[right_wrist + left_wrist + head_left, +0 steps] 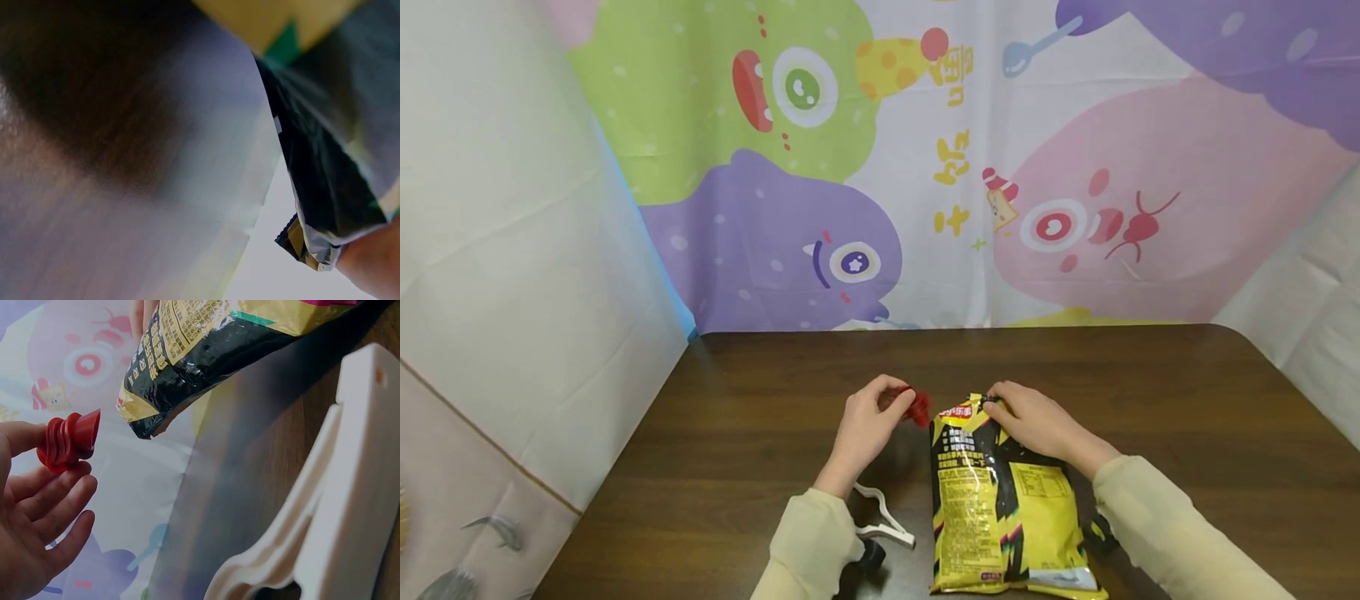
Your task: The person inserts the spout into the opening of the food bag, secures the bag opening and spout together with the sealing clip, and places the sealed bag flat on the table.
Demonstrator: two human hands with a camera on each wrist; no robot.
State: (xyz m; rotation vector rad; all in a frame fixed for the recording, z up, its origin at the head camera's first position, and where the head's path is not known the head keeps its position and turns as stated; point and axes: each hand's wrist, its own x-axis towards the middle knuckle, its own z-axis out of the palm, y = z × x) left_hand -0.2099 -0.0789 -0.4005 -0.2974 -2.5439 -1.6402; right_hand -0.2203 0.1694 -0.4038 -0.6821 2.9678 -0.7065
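Note:
My left hand point(868, 425) pinches a small red plastic piece point(69, 440) with ribbed rings and a flared, slanted end. In the left wrist view the thumb and index finger hold it, while the other fingers extend loosely. Just to the right is a black and yellow snack bag point(970, 500), its printed back facing up. My right hand point(1037, 421) grips the bag's upper right corner. In the right wrist view, the bag's dark side point(325, 162) bunches up beside a finger point(372, 259). The red piece is close to the bag's top edge, with a gap between them.
A white two-armed plastic clip point(883, 517) with a wavy arm lies on the brown wooden table point(730, 467), beside my left wrist. Behind the table hangs a cartoon-printed cloth point(925, 250). Pale cloth point(512, 208) hangs at the left side.

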